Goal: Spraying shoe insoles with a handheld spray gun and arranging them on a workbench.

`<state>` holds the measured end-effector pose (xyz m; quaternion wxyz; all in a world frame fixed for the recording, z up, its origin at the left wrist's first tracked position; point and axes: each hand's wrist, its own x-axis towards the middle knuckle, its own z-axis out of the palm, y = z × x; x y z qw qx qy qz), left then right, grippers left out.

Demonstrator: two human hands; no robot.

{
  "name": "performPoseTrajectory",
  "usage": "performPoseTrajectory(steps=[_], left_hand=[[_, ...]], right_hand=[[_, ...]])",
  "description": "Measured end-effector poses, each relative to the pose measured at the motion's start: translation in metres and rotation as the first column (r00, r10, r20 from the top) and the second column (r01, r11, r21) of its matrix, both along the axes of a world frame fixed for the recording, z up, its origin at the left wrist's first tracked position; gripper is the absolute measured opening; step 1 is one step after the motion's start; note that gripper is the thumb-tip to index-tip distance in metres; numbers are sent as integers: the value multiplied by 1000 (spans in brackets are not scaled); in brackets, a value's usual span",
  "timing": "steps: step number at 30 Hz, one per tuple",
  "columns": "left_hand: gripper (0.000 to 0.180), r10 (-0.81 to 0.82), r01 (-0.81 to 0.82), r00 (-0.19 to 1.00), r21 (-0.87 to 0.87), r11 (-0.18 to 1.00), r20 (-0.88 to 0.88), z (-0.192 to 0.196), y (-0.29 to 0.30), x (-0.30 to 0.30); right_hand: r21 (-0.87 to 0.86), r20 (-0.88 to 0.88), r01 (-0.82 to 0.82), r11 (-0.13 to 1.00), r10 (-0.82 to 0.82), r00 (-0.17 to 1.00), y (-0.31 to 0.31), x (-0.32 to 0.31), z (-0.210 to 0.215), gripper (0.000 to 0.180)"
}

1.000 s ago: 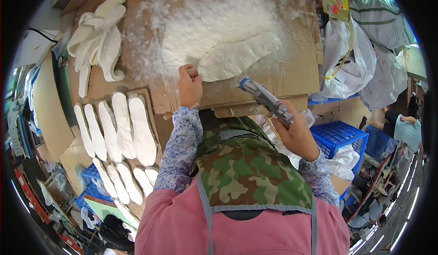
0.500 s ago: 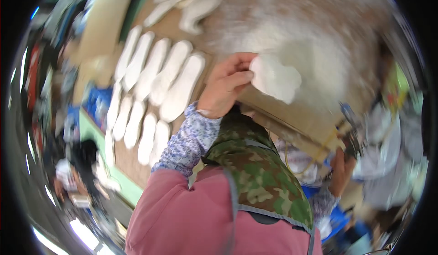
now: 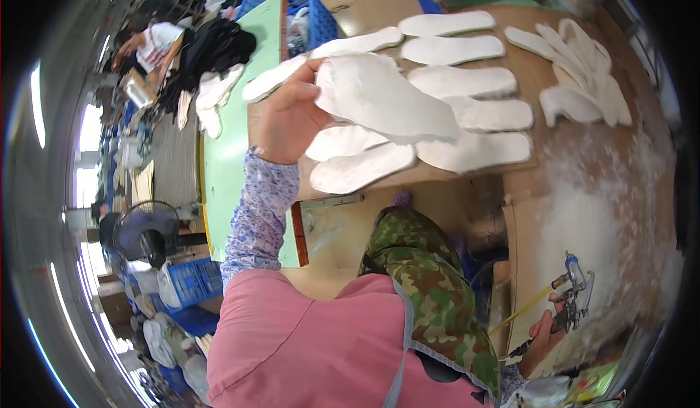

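Observation:
My left hand [image 3: 292, 120] pinches one end of a white insole [image 3: 386, 102] and holds it above rows of similar insoles. Under it, white insoles [image 3: 467, 80] lie side by side on a brown board [image 3: 430, 178], partly covered by the held one. Low on the right, my right hand [image 3: 541, 333] is wrapped round the grip of a metal spray gun [image 3: 576, 288] with a blue part on top. A yellow hose [image 3: 521, 309] runs by the gun.
A loose pile of insoles [image 3: 583, 72] lies at the far right. White residue [image 3: 583, 204] coats the board below it. To the left are a green tabletop [image 3: 237, 167], a black fan [image 3: 149, 233] and blue crates [image 3: 310, 18]. Another person [image 3: 149, 47] sits far left.
My view has turned to the left. My left hand has carried the insole from beside the white-coated area to over the laid-out rows. The spray gun stays in my right hand.

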<state>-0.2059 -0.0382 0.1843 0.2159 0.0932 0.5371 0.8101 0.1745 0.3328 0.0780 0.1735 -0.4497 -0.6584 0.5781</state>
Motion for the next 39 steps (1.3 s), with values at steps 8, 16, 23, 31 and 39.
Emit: performPoseTrajectory(steps=[8, 16, 23, 31, 39], left_hand=[[51, 330, -332, 943, -32, 943, -42, 34, -146, -33], [53, 508, -320, 849, -623, 714, 147, -198, -339, -133], [51, 522, -200, 853, -918, 341, 8, -247, -390, -135], [62, 718, -583, 591, -420, 695, 368, -228, -344, -142], [48, 780, -656, 382, -740, -148, -495, -201, -319, -145]], right_hand=[[130, 170, -194, 972, 171, 971, -18, -32, 53, 28], [28, 377, -287, 957, 256, 890, -58, -116, 24, 27], [-7, 322, -278, 961, 265, 909, -86, -149, 39, 22], [93, 295, -188, 978, 154, 943, -57, -119, 36, 28], [135, 304, -93, 987, 48, 952, 40, -49, 21, 24]])
